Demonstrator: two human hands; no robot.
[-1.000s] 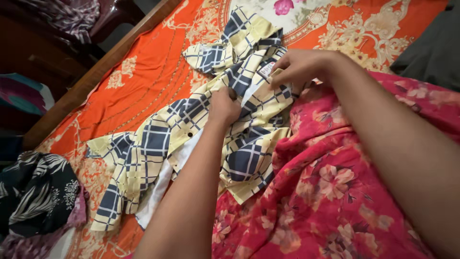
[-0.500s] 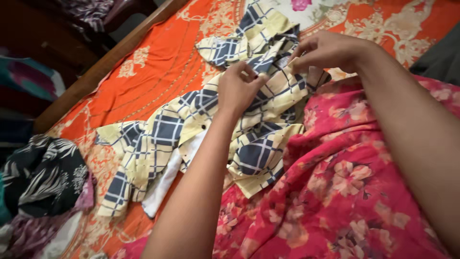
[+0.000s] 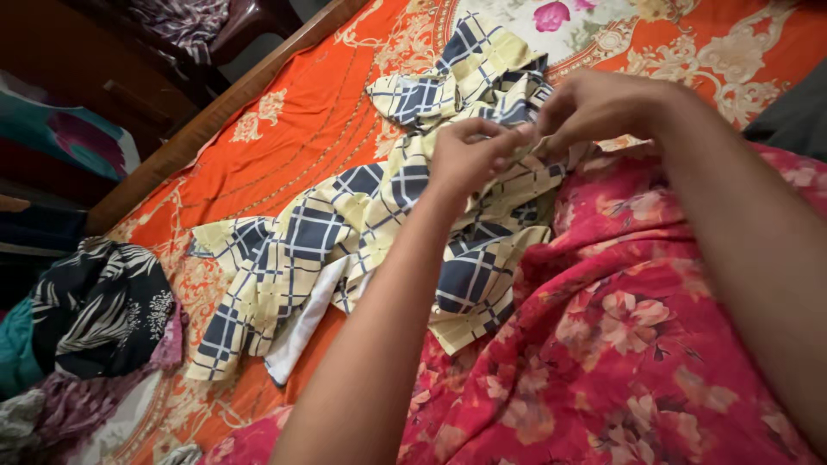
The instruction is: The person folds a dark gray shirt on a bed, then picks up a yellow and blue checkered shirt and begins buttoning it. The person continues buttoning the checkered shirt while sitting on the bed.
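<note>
A yellow shirt with a dark blue check (image 3: 301, 258) lies spread across an orange patterned bedsheet (image 3: 284, 138). My left hand (image 3: 469, 155) pinches the shirt's cloth near the collar, fingers closed on it. My right hand (image 3: 594, 108) pinches the same stretch of cloth right beside it, fingertips nearly touching the left hand's. Both forearms reach in from the bottom right. The shirt's lower part trails toward the left, with white lining showing at its edge.
A red floral cloth (image 3: 620, 344) covers my lap at the right and overlaps the shirt's edge. A black and white leafy garment (image 3: 99, 310) sits bundled at the left. The bed's wooden side rail (image 3: 215, 112) runs diagonally at upper left, with dark furniture beyond it.
My left hand has moved up and to the right along the shirt to meet my right hand near the collar. The cloth there is now lifted between both hands.
</note>
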